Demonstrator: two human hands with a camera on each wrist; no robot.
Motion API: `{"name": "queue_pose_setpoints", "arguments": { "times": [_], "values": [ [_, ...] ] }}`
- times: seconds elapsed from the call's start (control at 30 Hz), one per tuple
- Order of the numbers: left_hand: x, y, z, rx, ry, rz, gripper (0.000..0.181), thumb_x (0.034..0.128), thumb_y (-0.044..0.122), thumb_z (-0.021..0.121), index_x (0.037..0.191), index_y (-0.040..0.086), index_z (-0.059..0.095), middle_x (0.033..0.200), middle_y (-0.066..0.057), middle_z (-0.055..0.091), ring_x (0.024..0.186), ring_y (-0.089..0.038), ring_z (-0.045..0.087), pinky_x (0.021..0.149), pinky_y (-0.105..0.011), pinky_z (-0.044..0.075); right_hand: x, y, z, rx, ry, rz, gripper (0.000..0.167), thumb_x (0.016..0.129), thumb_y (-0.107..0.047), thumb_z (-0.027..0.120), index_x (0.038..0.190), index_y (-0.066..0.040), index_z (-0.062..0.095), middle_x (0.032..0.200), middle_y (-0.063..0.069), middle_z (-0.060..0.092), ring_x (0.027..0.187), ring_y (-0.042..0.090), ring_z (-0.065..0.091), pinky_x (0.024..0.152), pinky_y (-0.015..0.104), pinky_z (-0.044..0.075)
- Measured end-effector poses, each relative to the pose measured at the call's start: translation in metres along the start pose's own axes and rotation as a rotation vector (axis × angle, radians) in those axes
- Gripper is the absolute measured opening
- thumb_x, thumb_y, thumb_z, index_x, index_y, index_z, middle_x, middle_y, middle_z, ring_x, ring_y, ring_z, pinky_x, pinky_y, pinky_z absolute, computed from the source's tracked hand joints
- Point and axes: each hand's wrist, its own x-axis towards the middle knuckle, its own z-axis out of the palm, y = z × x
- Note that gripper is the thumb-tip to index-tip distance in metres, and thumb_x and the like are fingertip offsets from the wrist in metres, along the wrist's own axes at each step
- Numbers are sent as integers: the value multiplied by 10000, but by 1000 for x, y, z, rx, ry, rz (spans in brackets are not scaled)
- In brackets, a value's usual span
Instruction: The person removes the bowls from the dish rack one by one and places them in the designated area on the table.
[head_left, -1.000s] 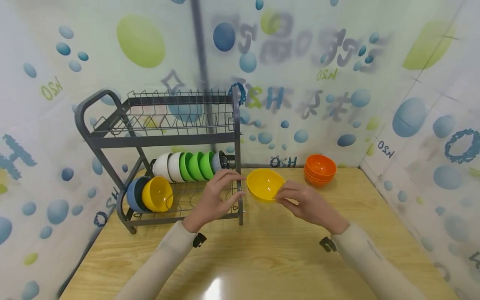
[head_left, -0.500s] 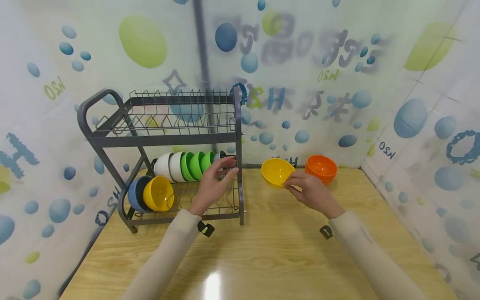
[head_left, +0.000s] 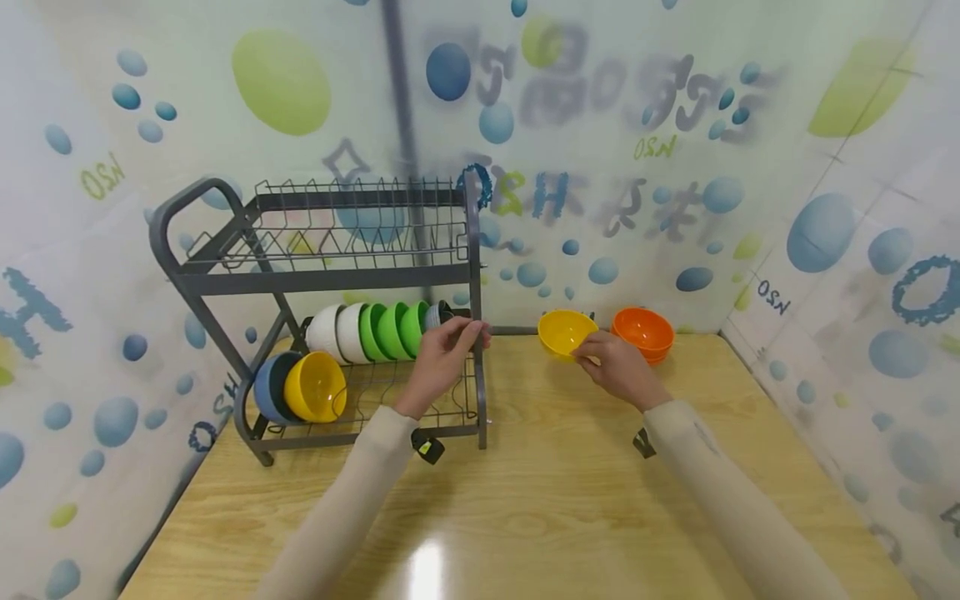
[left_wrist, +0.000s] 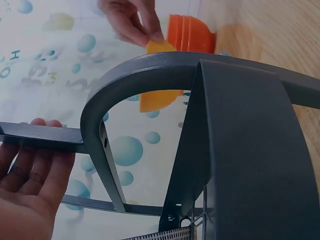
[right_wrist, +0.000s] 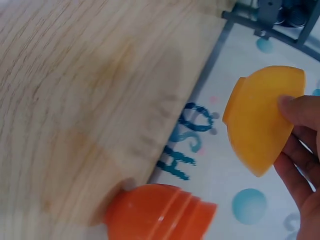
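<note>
My right hand (head_left: 621, 367) pinches a yellow bowl (head_left: 562, 330) by its near right rim, thumb outside. In the right wrist view the bowl (right_wrist: 265, 115) is held above the table, just left of a stack of orange bowls (head_left: 643, 331). My left hand (head_left: 441, 367) grips the right front post of a dark grey two-tier dish rack (head_left: 337, 280); in the left wrist view its fingers (left_wrist: 50, 175) curl round the post, and the thumb is hidden there. On the rack's lower tier another yellow bowl (head_left: 317, 388) leans beside a blue bowl (head_left: 272, 395).
White bowls (head_left: 325, 335) and green bowls (head_left: 393, 332) stand on edge in a row at the back of the lower tier, with small grey-blue dishes at the end. The rack stands on a wooden table (head_left: 540, 517) against a patterned wall covering (head_left: 585, 150).
The yellow bowl has moved right and back in my right hand, toward the orange stack. My left hand has left the bowl and taken hold of the rack's post.
</note>
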Motion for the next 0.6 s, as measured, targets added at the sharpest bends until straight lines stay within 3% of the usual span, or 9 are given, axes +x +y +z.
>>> {"name": "queue_pose_setpoints", "arguments": {
  "times": [0.27,0.6],
  "values": [
    [0,-6,3,-7,27,7,312,1063,371,552,1119,105,705,1087,-194,721,1044,-384,699,947,-320,576,2,16,17,-10,-70,119,155,897,-89,786,1047,-52,802,1030,100,778,953,271,688,966,477,584],
    [-2,-10,8,7,85,2,338,1056,402,553,1117,106,706,1087,-187,724,1001,-273,726,955,-338,582,-3,27,38,-17,-153,237,186,913,-79,764,1093,-41,789,1118,144,770,1072,331,694,1047,520,530]
  ]
}}
